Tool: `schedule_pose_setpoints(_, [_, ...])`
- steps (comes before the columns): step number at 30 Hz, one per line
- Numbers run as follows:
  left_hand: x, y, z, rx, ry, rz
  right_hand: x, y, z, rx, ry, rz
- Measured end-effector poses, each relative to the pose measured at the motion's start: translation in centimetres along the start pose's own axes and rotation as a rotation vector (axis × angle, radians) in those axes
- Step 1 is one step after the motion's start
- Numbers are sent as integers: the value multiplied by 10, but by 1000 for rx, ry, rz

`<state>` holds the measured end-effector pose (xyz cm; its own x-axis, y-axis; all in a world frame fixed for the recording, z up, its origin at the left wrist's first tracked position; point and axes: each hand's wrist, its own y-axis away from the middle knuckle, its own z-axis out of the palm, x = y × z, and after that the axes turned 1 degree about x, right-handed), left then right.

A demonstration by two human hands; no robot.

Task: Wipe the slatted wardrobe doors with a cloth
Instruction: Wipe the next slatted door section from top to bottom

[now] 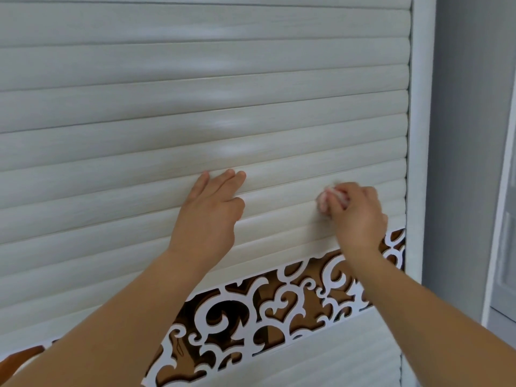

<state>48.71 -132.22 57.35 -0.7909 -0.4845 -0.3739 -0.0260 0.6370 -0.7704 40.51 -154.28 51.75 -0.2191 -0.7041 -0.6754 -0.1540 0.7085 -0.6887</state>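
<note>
A pale, cream slatted wardrobe door fills most of the view, its rounded slats running horizontally. My left hand lies flat on the slats near the middle, fingers spread and holding nothing. To its right, my right hand is closed around a small bunched pink-and-white cloth, which presses against a lower slat near the door's right side. Most of the cloth is hidden inside the fist.
A band of white scroll-cut fretwork over brown backing crosses the door below the hands, with more slats beneath it. The white door frame runs down the right, with a grey wall beyond it.
</note>
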Motion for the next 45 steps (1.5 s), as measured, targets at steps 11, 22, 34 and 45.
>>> schedule_pose_setpoints(11, [6,0,-2,-58,28,-38,-44,48,22,74,-91,-90])
schedule_pose_setpoints(22, [5,-1,-13,-207,46,-87,-15,31,15,10,-8,-213])
schedule_pose_setpoints(34, [18,-6,-28,-356,-45,-188,-55,81,28,-111,-262,-265])
schedule_pose_setpoints(45, [32,8,-11,-287,-234,-209,3,56,28,-211,416,-696])
